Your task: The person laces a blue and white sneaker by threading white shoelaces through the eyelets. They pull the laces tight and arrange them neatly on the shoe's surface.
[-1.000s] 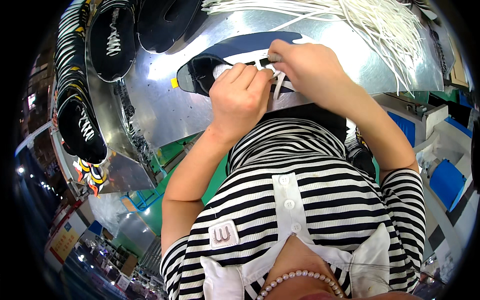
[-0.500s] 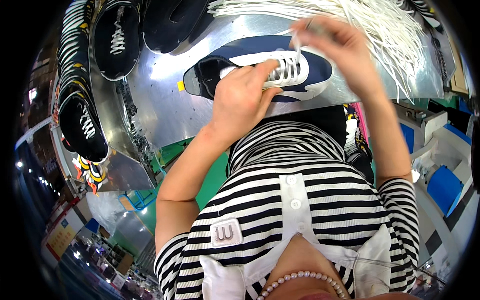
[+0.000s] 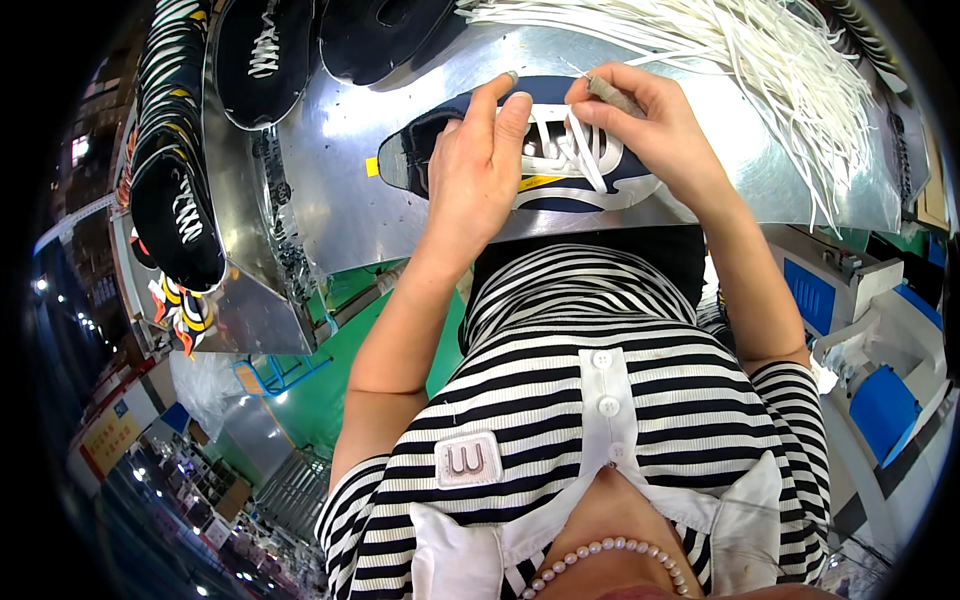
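A navy-and-white shoe upper (image 3: pixel 590 190) lies flat on the metal table, its dark collar opening toward the left. White shoelace (image 3: pixel 583 150) crosses its eyelets, and one length slants over the row on the near side. My left hand (image 3: pixel 475 165) is closed on the upper beside the lacing, thumb and forefinger near the far eyelet edge, the other fingers partly hidden at the collar. At the toe end of the lacing, my right hand (image 3: pixel 655 120) pinches the lace. A greyish-beige wrap (image 3: pixel 612 95) covers one of its fingers.
A large heap of loose white laces (image 3: pixel 770 90) spreads over the table's far right. Black laced uppers (image 3: pixel 262 65) lie at the far left, beside a long overlapping row of uppers (image 3: pixel 178 215). A yellow tab (image 3: pixel 373 167) sits by the heel end of the shoe upper.
My right hand has come down and left, closer to the eyelets, and the raised lace now lies across the lacing. My left hand has shifted toward the far eyelet edge, uncovering the near side.
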Demonstrator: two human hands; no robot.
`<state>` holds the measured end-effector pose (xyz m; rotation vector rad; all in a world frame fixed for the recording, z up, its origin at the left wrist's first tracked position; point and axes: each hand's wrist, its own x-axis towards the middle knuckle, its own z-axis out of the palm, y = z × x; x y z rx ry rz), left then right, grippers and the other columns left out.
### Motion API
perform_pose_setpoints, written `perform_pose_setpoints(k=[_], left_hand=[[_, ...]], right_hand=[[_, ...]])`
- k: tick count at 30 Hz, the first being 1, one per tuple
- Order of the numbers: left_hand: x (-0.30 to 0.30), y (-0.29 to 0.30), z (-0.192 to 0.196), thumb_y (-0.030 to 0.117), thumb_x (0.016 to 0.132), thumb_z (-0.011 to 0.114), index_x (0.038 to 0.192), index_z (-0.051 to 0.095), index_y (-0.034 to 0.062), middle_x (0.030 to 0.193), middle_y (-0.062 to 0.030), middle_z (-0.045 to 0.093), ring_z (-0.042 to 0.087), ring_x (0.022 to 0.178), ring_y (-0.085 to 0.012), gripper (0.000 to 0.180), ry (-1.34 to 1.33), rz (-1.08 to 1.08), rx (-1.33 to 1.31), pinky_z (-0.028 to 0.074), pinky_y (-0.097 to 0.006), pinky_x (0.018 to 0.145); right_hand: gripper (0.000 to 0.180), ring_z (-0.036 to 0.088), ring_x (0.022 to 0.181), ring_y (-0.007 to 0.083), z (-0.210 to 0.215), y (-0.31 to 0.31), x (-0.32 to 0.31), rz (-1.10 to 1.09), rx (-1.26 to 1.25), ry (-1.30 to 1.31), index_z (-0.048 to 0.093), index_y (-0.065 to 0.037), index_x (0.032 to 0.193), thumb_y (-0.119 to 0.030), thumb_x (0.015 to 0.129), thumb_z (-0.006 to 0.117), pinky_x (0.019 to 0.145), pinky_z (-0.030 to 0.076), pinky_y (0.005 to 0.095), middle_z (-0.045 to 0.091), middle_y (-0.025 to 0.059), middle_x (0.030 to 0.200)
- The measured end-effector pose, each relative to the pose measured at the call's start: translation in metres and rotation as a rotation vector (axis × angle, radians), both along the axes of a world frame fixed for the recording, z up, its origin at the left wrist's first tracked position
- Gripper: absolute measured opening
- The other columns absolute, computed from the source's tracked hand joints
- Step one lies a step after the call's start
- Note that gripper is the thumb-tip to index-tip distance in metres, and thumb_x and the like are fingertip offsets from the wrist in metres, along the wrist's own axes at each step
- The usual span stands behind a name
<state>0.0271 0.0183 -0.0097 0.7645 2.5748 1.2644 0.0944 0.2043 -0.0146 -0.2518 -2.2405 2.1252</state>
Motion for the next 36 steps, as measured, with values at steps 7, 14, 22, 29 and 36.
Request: perform_pose_setpoints(k=[7,14,22,29,36], left_hand=[[0.002,0.007,-0.01,0.028,0.079,0.083,0.113,0.064,-0.001,0.084,-0.0107,0.073,0.068,0.074,-0.0129,0.048,0.078,0.06,-0.019,0.052,-0.026,0.071],[0.005,0.008,-0.011,0.022,0.077,0.081,0.108,0.066,0.0024,0.085,-0.0113,0.074,0.068,0.075,-0.0173,0.04,0.142,0.089,-0.035,0.051,-0.03,0.075],[0.004,0.008,-0.022,0.028,0.074,0.077,0.106,0.067,0.0116,0.07,-0.007,0.066,0.059,0.07,-0.0278,0.037,0.212,0.084,0.025,0.04,-0.038,0.078],[0.01,0.005,-0.01,0.008,0.083,0.072,0.115,0.064,0.0036,0.088,-0.0113,0.074,0.07,0.079,-0.0148,0.033,0.109,0.011,0.0,0.053,-0.028,0.071],[0.006,0.0,-0.006,0.01,0.079,0.078,0.117,0.06,-0.001,0.094,-0.013,0.072,0.068,0.083,-0.015,0.044,-0.379,0.043,0.357,0.053,-0.027,0.077]], right_hand=[[0.02,0.064,0.083,0.0182,-0.014,-0.011,-0.009,-0.091,0.236,0.039,0.068,-0.003,0.102,-0.018,0.09,0.065,0.076,0.049,0.0311,0.068,0.008,0.091],[0.019,0.066,0.081,0.0163,0.003,-0.007,0.017,-0.108,0.231,-0.027,0.06,-0.002,0.106,-0.018,0.096,0.061,0.073,0.05,0.0289,0.068,0.009,0.088],[0.013,0.065,0.065,0.0266,0.002,-0.005,0.018,0.025,0.604,0.089,0.056,-0.003,0.094,-0.015,0.093,0.061,0.06,0.05,0.0354,0.066,0.0113,0.074],[0.017,0.067,0.068,0.0322,-0.014,-0.034,-0.014,0.073,0.997,0.168,0.053,-0.002,0.096,-0.016,0.088,0.06,0.059,0.051,0.0416,0.068,0.0123,0.077],[0.017,0.059,0.073,0.0088,0.023,0.018,0.026,0.002,0.542,-0.107,0.061,-0.004,0.109,-0.016,0.097,0.06,0.065,0.046,0.0265,0.064,0.001,0.079]])
